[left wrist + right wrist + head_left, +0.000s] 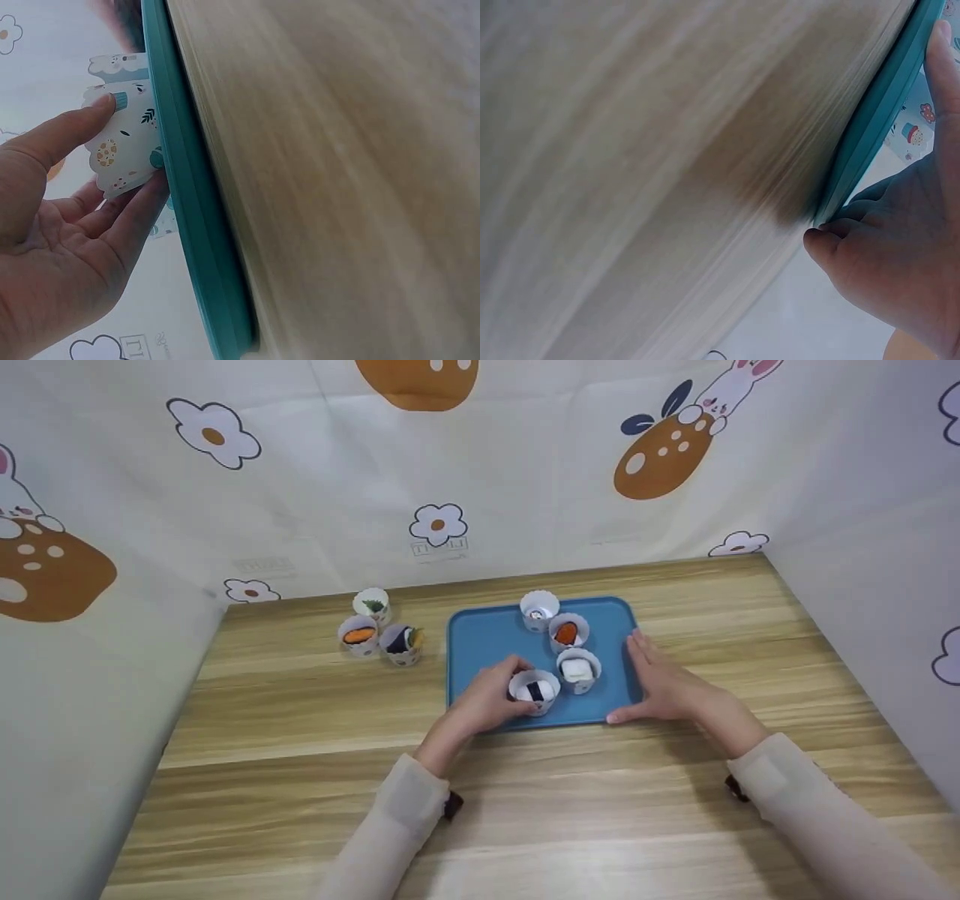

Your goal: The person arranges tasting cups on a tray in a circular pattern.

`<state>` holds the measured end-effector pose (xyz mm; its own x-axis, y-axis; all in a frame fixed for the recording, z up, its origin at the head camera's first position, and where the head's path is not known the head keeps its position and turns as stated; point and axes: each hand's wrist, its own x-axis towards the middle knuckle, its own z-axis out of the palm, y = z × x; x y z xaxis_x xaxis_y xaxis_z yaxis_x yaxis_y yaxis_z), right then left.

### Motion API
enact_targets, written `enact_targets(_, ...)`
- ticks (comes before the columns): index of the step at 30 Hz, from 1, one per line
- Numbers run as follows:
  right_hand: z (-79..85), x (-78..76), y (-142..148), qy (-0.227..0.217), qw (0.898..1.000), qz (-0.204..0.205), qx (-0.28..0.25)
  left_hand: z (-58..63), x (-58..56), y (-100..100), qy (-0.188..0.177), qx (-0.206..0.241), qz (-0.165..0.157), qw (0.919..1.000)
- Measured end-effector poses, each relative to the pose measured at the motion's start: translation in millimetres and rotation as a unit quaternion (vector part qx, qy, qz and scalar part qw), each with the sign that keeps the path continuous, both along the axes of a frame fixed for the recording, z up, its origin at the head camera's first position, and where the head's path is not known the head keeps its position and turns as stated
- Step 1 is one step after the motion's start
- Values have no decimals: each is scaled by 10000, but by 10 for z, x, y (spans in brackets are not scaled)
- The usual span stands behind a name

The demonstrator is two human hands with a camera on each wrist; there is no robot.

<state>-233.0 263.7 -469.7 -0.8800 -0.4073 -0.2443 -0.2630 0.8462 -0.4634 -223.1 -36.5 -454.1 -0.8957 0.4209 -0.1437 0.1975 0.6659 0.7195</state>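
Observation:
My left hand (491,697) holds a scalloped paper baking cup (124,139) between thumb and fingers, at the front edge of the blue tray (480,637). Inside that cup lies a white piece with a black band, like toy sushi (538,691). Fairly straight, the fingers of my right hand (667,682) lie along the tray's right edge, with the thumb at the front right corner. Three more cups stand on the tray: one with a white block (577,670), one with an orange-red piece (566,634), and one at the back (540,610) with a small, unclear piece.
Left of the tray, three cups cluster on the wooden table (285,712): one with a green piece (373,606), one with an orange piece (359,635), and one with a dark roll (403,640). A printed sheet (315,495) hangs behind and beside the table.

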Motion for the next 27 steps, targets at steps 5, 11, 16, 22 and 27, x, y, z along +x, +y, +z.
enact_targets(5, -16, -4, 4, 37, 10000, -9, 21, 11, 1, 31, -120, -23, -22, 9999)
enact_targets(11, -15, -5, 4, 38, 10000, 4, 66, 15, 5, 66, -166, -79, -81, 9998)
enact_targets(16, -12, -2, 7, -23, 10000, -32, 84, 6, 4, 97, -149, -148, -145, 9997)
enact_targets(22, -21, -7, -1, -43, 9999, -51, 108, 9, 0, 118, -249, -227, -92, 9994)
enact_targets(27, -22, -14, 2, -83, 9999, -75, 122, 6, -4, 126, -255, -253, -97, 9993)
